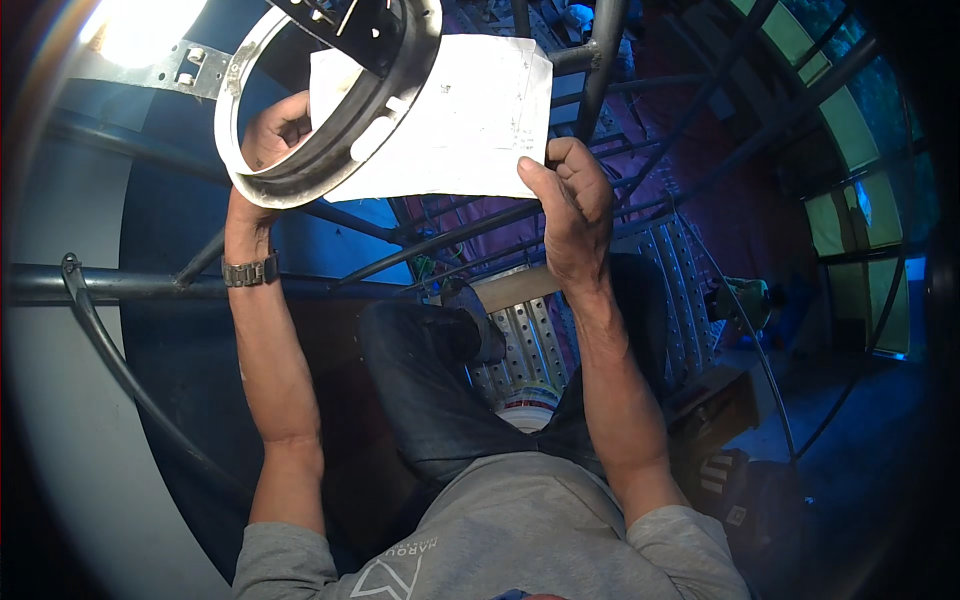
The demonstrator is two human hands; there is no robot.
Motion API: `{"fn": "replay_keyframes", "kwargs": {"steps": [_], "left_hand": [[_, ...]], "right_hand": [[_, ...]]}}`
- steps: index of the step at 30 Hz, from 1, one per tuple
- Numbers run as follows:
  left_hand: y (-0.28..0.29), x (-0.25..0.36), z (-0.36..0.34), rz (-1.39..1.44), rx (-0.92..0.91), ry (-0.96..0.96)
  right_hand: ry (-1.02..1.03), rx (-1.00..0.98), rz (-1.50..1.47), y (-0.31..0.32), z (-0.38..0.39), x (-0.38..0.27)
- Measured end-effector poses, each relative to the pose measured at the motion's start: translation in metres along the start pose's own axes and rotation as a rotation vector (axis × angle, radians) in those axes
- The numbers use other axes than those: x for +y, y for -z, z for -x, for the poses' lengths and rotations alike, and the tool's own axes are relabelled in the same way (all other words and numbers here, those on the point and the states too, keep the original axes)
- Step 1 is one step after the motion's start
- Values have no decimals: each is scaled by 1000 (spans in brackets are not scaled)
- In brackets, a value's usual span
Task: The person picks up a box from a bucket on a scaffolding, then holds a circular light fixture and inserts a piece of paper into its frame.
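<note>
A white sheet of paper (465, 115) with faint marks on it is held up in front of me. My right hand (578, 195) pinches its lower right edge, thumb on the near face and fingers behind. My left hand (270, 135) is closed at the sheet's left edge, though a round metal ring (330, 195) in front covers part of that hand and wrist. The ring has a pale outer rim and a dark inner band, with a black perforated bracket (350, 25) across its top. It overlaps the paper's left part.
A bright lamp (145, 30) glares at the upper left beside a metal plate (195, 70). Dark scaffold tubes (150, 285) cross around me. Perforated metal planks (675, 280) lie below, and a white bucket (525, 410) sits between my legs. Thin cables (750, 315) hang at right.
</note>
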State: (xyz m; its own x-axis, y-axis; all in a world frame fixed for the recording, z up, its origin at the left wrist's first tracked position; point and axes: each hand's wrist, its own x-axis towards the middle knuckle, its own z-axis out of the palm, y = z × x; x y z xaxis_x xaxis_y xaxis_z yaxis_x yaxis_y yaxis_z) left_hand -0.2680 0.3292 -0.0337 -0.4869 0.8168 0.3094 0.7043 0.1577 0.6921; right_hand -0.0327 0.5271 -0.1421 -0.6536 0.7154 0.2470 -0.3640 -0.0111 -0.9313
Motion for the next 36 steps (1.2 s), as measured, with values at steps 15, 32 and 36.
{"fn": "replay_keyframes", "kwargs": {"steps": [15, 32, 36], "left_hand": [[-7, -9, 4, 63, 27, -218], [5, -2, 0, -247, -12, 8], [-5, 4, -1, 373, -41, -44]], "right_hand": [[-45, -21, -80, 16, 8, -4], [-416, 43, 112, 105, 44, 129], [-409, 11, 91, 101, 46, 127]]}}
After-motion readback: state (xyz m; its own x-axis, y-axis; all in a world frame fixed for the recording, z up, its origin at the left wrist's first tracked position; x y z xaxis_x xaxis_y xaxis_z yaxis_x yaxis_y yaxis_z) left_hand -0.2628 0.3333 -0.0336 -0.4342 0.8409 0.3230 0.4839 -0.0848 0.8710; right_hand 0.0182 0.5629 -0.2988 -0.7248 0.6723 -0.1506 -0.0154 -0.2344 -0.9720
